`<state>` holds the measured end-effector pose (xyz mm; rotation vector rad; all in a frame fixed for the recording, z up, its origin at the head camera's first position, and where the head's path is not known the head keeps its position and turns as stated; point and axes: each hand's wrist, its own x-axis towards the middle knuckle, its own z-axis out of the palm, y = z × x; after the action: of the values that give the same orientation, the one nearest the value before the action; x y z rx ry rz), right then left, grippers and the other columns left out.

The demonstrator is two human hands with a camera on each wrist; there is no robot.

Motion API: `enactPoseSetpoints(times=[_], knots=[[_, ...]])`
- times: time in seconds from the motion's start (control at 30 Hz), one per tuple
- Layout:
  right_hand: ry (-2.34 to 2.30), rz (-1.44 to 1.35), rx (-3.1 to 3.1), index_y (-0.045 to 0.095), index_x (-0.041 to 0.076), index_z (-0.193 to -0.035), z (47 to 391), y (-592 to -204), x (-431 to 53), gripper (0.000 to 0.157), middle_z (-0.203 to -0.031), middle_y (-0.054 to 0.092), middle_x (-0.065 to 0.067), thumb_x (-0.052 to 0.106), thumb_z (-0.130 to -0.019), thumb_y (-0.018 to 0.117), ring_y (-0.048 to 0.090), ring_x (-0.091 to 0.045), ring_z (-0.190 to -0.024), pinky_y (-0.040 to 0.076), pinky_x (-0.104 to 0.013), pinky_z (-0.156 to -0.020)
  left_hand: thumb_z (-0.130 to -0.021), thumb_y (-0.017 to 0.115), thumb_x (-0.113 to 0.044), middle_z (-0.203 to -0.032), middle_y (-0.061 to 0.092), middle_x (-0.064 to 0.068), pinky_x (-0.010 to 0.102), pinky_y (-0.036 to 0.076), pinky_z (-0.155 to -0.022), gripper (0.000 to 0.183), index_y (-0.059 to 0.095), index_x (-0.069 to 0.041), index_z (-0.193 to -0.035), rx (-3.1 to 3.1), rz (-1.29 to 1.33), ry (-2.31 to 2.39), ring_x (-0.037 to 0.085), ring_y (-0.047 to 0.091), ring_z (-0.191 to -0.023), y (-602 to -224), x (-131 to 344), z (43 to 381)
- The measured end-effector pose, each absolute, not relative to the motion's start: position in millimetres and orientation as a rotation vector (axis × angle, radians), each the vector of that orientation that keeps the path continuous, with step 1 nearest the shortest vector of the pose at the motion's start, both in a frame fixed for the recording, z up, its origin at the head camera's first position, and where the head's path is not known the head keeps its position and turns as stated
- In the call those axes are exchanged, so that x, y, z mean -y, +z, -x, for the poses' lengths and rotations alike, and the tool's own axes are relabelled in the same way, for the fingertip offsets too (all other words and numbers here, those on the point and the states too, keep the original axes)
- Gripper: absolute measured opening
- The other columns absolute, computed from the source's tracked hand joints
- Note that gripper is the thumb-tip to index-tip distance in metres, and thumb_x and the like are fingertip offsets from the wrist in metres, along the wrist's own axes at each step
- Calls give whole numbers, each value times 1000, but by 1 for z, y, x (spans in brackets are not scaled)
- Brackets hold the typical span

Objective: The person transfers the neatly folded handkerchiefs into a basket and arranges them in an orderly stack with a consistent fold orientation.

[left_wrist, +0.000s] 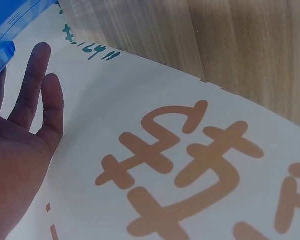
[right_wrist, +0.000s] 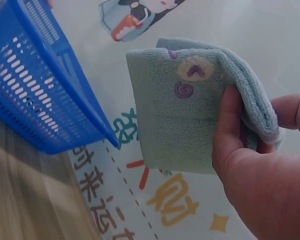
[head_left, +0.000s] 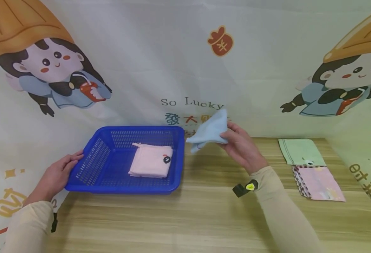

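Note:
A light blue folded towel (head_left: pixel 211 129) hangs above the table just right of the basket. My right hand (head_left: pixel 240 146) pinches its right edge between thumb and fingers. In the right wrist view, the towel (right_wrist: pixel 175 115) shows an embroidered patch and a purple swirl. My left hand (head_left: pixel 55 175) holds the left rim of the blue plastic basket (head_left: pixel 109 189). The left wrist view shows two fingers of that hand (left_wrist: pixel 20 145) stretched out beside the basket's edge; its thumb is out of sight there. Inside the basket, toward the right, lies a folded pale pink towel (head_left: pixel 150 161).
On the right of the wooden table (head_left: pixel 204 218) lie a folded green towel (head_left: pixel 300 151) and a pink towel (head_left: pixel 319 182) with a checked edge, touching each other. A printed white cloth (head_left: pixel 160 52) rises behind and at both sides.

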<state>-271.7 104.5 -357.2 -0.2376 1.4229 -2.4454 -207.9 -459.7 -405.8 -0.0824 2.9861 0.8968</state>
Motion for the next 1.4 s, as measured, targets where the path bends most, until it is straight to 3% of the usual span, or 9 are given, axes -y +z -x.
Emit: enactPoseSetpoints(times=[0.2, 0.5, 0.8, 1.07, 1.4], knots=[[-2466, 237, -1378, 43, 10, -136, 273, -357, -93, 43, -133, 48, -2, -9, -98, 41, 59, -11, -112, 56, -23, -97, -112, 21, -44, -166, 26, 22, 81, 25, -109, 61, 40, -4, -154, -2984, 84, 887, 61, 23, -147, -406, 461, 208], [-2478, 243, -1369, 45, 11, -129, 274, -357, -76, 38, -129, 49, -2, -8, -96, 42, 59, -11, -107, 56, -23, -92, -112, 21, -44, -166, 27, 23, 81, 26, -109, 60, 40, -5, -154, -2987, 85, 884, 61, 23, -147, -406, 459, 208], [-2477, 273, -1359, 33, 4, -145, 274, -356, -61, 52, -135, 46, -5, -8, -95, 42, 57, -12, -111, 55, -22, -93, -112, 21, -45, -166, 26, 22, 82, 25, -109, 62, 40, -4, -154, -2973, 87, 894, 62, 22, -147, -405, 460, 208], [-2511, 289, -1256, 44, 9, -129, 273, -358, -50, 39, -127, 50, -4, -11, -95, 40, 59, -12, -103, 56, -20, -90, -112, 22, -44, -166, 28, 23, 81, 27, -108, 61, 41, -4, -153, -2988, 75, 884, 62, 25, -146, -406, 458, 206], [-2503, 298, -1259, 31, -2, -152, 277, -354, -33, 59, -135, 51, -7, -9, -94, 41, 60, -13, -112, 56, -22, -97, -112, 23, -43, -164, 31, 21, 80, 27, -109, 59, 45, -4, -150, -3016, 64, 886, 61, 26, -146, -406, 460, 208]])
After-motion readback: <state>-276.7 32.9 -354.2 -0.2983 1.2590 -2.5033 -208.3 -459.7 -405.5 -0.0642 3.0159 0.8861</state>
